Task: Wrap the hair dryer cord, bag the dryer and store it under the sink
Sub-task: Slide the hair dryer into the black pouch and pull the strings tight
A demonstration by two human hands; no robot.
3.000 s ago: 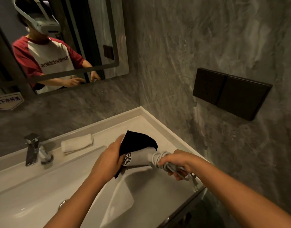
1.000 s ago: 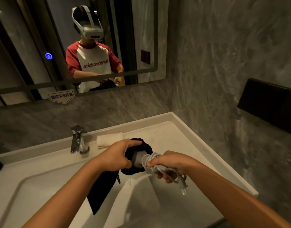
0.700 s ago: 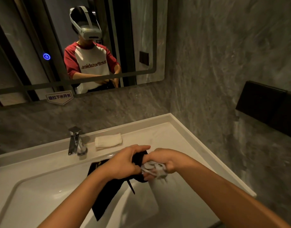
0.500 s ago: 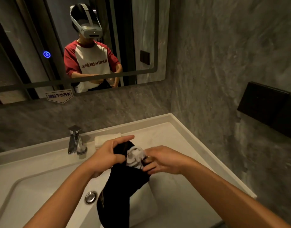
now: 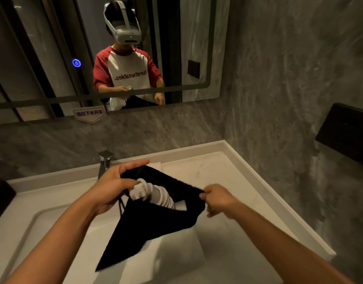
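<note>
Mostly hidden inside a soft black cloth drawstring bag (image 5: 156, 226): a pale grey plastic hair dryer (image 5: 141, 191), only its handle end showing at the bag's mouth, wound round with ridged coils of a light grey cord (image 5: 164, 198); nozzle and body out of sight within the fabric; plug not made out. Left hand (image 5: 113, 187) clenched on the near-left rim of the bag's mouth, thumb and fingers pinching cloth just beside the dryer's exposed end, index finger stretched along the far rim; thin black drawstring (image 5: 121, 206) dangling below the palm. Right hand (image 5: 217, 198) pinching the opposite corner of the mouth, fingertips closed on fabric, slightly blurred. Bag pulled taut between the two grips, tapering to a limp point low down, hanging over a smooth white rectangular basin (image 5: 227, 177). Square chrome tap (image 5: 104, 160) partly covered behind the left fingers; a folded white towel (image 5: 157, 163) barely peeping past the index fingertip; a black wall panel (image 5: 346, 136) cut off at the right edge.
</note>
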